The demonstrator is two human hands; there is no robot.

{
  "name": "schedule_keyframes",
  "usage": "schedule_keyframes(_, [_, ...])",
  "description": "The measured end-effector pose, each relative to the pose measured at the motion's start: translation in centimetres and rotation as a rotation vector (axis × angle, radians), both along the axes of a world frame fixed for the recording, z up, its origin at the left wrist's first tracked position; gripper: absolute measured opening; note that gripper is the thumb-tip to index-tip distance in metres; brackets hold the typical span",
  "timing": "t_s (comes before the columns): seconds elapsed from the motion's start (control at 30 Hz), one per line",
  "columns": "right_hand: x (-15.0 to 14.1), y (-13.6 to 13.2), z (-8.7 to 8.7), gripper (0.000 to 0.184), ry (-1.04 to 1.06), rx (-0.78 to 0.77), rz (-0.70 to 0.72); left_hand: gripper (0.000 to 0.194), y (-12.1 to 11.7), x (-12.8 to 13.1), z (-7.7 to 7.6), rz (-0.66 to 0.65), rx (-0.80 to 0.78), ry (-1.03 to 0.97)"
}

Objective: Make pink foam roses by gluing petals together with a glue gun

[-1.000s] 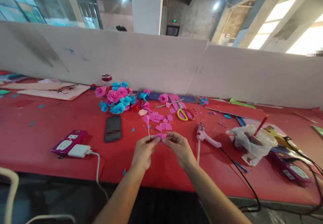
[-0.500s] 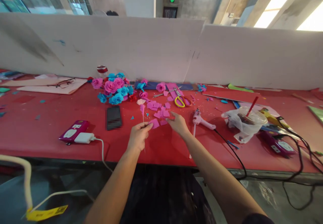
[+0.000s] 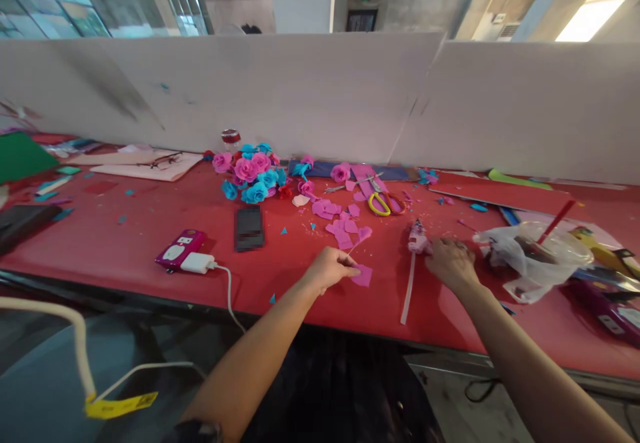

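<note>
My left hand (image 3: 331, 271) is closed in a pinch on a thin flower stem (image 3: 353, 248) tipped with a small pink paper bud (image 3: 365, 234). A pink paper petal (image 3: 363, 276) sticks out at the same fingertips. To the right, my right hand (image 3: 454, 263) is closed over the handle of a pink glue gun (image 3: 417, 238), which lies on the table with a long glue stick (image 3: 408, 291) pointing towards me. Loose pink paper petals (image 3: 341, 230) lie scattered just beyond my left hand.
Scissors (image 3: 379, 204) with yellow and orange handles lie behind the petals. Pink and blue paper flowers (image 3: 256, 175) are bunched at back left, near a black phone (image 3: 249, 228). A power strip (image 3: 181, 251) sits left; a bagged drink cup (image 3: 537, 250) stands right. The red table (image 3: 300, 306) ends nearby.
My right hand has left the petals and moved right onto the glue gun. My left hand has tilted the stem to the right and now has a petal at its fingertips. The view has shifted.
</note>
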State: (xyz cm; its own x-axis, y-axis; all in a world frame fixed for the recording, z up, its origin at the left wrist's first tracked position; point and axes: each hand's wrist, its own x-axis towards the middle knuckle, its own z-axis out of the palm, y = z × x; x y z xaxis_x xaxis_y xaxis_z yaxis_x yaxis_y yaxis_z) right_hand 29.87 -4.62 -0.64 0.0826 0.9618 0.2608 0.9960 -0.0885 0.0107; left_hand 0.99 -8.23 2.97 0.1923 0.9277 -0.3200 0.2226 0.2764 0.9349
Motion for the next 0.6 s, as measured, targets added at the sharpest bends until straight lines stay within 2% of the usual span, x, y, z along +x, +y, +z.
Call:
schedule_keyframes(0.1, [-0.1,0.5,-0.1,0.023,-0.017,-0.047,0.054,0.004,1.6,0.3,-0.5,0.006,0.023,0.086])
schedule_keyframes(0.23, [0.0,0.0,0.7,0.030,0.045,0.040,0.112,0.010,2.8,0.4,-1.2,0.014,0.020,0.124])
schedule_keyframes(0.33, [0.6,-1.4,1.8,0.030,0.108,0.091,0.118,0.011,3.1,0.6,-1.6,0.010,0.016,0.133])
schedule_keyframes(0.47, [0.3,-4.5,2.8,0.021,0.415,0.119,0.193,0.010,3.7,0.8,-2.4,-0.003,0.006,0.138])
schedule_keyframes(0.6, [-1.5,-8.1,3.0,0.025,0.774,-0.079,0.290,0.008,4.1,0.9,-3.2,-0.015,-0.009,0.141])
